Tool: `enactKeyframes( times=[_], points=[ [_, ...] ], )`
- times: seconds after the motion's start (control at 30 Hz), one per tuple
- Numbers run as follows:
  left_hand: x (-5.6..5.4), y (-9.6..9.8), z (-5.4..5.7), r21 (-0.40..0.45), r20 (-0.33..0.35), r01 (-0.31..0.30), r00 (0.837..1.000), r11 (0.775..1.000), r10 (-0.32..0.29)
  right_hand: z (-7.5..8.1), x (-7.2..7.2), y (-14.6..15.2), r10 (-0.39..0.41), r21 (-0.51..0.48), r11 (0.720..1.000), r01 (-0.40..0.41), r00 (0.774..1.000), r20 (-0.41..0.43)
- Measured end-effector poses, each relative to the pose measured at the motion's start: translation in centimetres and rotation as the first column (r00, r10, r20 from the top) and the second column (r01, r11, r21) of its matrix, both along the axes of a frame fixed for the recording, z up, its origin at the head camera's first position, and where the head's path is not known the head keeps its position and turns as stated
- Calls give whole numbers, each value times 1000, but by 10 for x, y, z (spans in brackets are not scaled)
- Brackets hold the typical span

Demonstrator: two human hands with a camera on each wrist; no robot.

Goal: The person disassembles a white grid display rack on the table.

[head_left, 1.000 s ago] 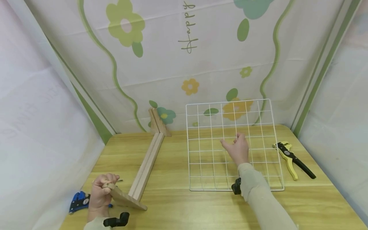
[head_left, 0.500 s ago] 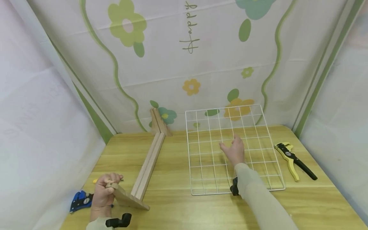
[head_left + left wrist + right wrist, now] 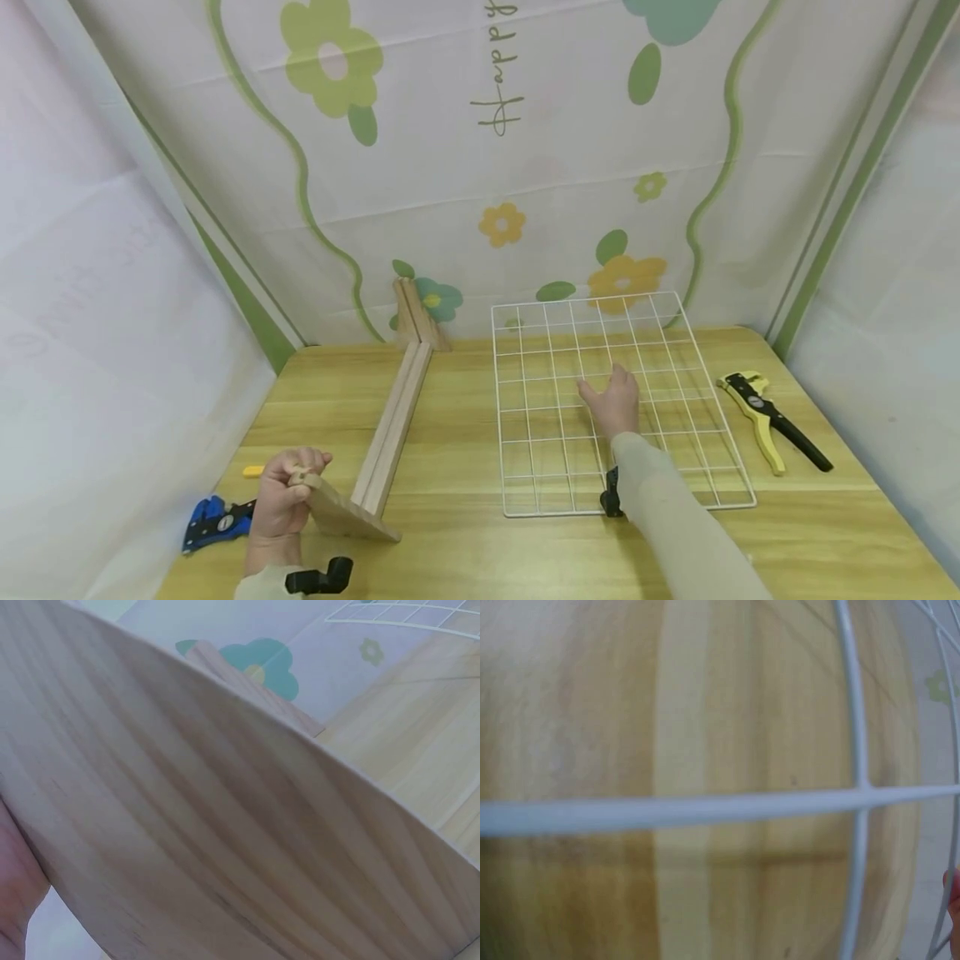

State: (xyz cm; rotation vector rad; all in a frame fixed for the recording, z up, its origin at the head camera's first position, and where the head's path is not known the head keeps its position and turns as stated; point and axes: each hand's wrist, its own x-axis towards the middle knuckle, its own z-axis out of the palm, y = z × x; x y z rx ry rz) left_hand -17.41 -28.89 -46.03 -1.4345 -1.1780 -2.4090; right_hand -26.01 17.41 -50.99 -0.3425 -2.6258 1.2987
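A light wooden stand (image 3: 396,429) lies along the left part of the table, a long grooved bar with a triangular upright at each end. My left hand (image 3: 281,504) grips the top corner of its near upright, whose grained face (image 3: 225,787) fills most of the left wrist view. To the right, a white wire grid (image 3: 555,515) leans back at a slant over the table. My right hand (image 3: 617,404) holds the grid near its middle, with thumb and fingers at the wires; the fingertips are partly hidden. In the right wrist view a wire (image 3: 705,812) crosses close to the camera.
A yellow and black wire stripper (image 3: 765,421) lies right of the grid. Behind my left hand is a blue and black tool (image 3: 213,523), partly covered, beside a small yellow thing (image 3: 252,472). A printed cloth (image 3: 420,167) hangs behind the table (image 3: 450,558).
The grid's far edge has dropped, so it leans lower over the table, with my right hand on it. My left hand and the near upright have shifted slightly right.
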Motion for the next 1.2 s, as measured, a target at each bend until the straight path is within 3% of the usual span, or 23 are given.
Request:
enactKeyframes(
  times=[0.53, 0.9, 1.2],
  points=[
    [1, 6, 0, -15, 11, -10, 1000, 1000, 10, -17, 4, -2, -50, 92, 994, 51, 999, -19],
    [-1, 7, 0, -4, 2, 18, 1000, 1000, -18, -27, 6, -2, -92, 17, 996, 91, 996, 19],
    [1, 6, -2, -4, 3, -1, 1000, 1000, 1, -34, 7, -1, -103, 44, 994, 101, 994, 44]
  ],
)
